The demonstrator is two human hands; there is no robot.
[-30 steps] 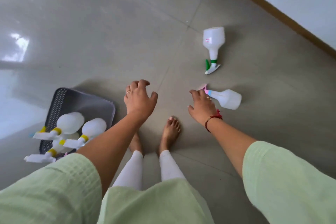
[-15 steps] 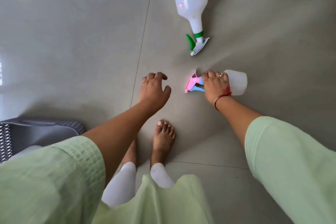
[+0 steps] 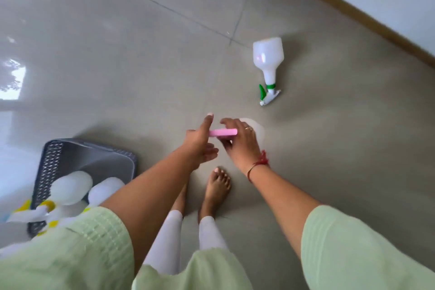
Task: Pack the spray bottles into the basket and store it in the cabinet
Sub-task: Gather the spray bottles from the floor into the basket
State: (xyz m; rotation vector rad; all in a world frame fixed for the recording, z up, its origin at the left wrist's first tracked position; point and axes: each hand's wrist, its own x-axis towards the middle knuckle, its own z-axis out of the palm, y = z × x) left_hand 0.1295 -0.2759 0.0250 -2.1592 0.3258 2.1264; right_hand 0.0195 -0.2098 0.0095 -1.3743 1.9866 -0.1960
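My right hand (image 3: 240,146) grips a white spray bottle with a pink trigger head (image 3: 223,132), lifted off the floor; its round body shows behind my fingers. My left hand (image 3: 200,146) is right beside it, fingers spread, touching the pink head's left end. A second white spray bottle with a green trigger (image 3: 268,63) lies on the floor beyond my hands. The dark grey basket (image 3: 77,153) stands at lower left with white, yellow-collared bottles (image 3: 70,187) lying in it.
Grey tiled floor all around. A brown skirting strip (image 3: 353,9) and white wall run across the upper right. My bare feet (image 3: 216,186) stand just below my hands.
My right hand has lifted the pink-trigger bottle off the floor. My left hand has moved right to meet it. The view has swung back so the basket shows again.
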